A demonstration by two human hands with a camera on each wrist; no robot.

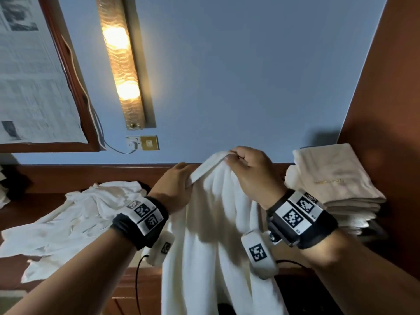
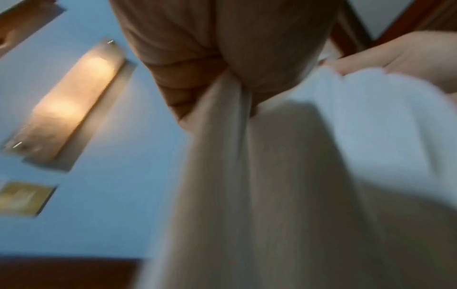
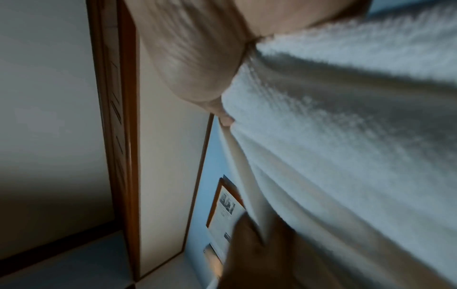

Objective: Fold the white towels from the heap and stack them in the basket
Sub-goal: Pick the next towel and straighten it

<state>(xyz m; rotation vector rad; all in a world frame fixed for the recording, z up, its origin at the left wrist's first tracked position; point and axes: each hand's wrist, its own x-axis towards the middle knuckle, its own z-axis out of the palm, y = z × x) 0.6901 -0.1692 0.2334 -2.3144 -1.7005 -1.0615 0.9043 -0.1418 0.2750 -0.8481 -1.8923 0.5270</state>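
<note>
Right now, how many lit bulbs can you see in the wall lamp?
2: one glows in the upper part of the lamp, the other in its lower part. None seems hidden.

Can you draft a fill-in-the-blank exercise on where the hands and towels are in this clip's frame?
1. Both hands grip the top edge of a hanging white ____.
2. The right hand holds the towel at a point ____ than the left hand does.
3. The folded stack lies on the person's ____ side.
4. The unfolded heap lies on the person's ____ side.

Missing words: towel; higher; right; left
</note>
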